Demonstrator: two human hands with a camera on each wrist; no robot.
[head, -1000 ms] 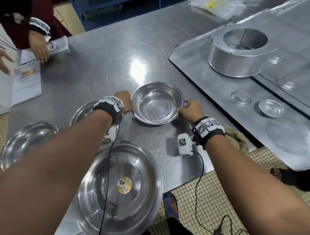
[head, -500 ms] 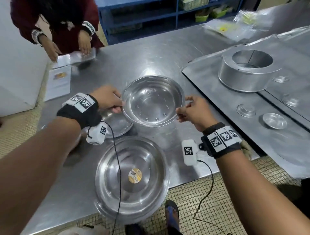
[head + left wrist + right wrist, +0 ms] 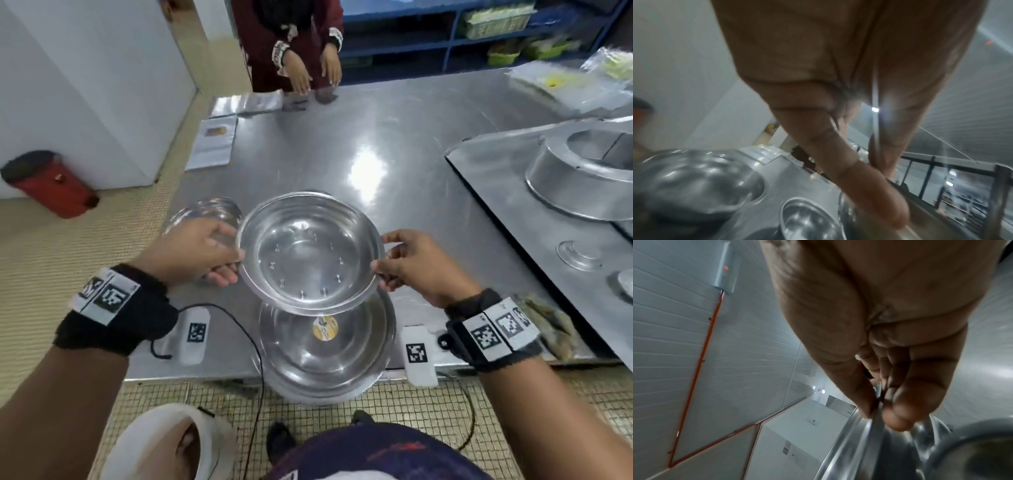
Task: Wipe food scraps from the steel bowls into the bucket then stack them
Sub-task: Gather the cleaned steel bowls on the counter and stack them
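I hold a steel bowl (image 3: 310, 253) in the air by its rim. My left hand (image 3: 226, 263) pinches the left rim and my right hand (image 3: 385, 270) pinches the right rim. The bowl hovers partly over a larger steel bowl (image 3: 325, 356) with a yellow sticker, which stands at the table's near edge. Another steel bowl (image 3: 209, 212) sits behind my left hand. A white bucket (image 3: 171, 442) stands on the floor at the lower left. In the right wrist view my thumb and fingers (image 3: 898, 410) clamp the steel rim (image 3: 877, 415).
A raised steel slab (image 3: 548, 219) with a round ring pan (image 3: 582, 178) lies to the right. A cloth (image 3: 551, 325) lies by my right wrist. Another person (image 3: 298, 48) stands at the far edge near papers (image 3: 214, 144). A red bin (image 3: 48, 185) is on the floor at the left.
Both hands lifted the bowl off the table and brought it nearer, above the large stickered bowl. The view tilted up, showing the far person and the floor.
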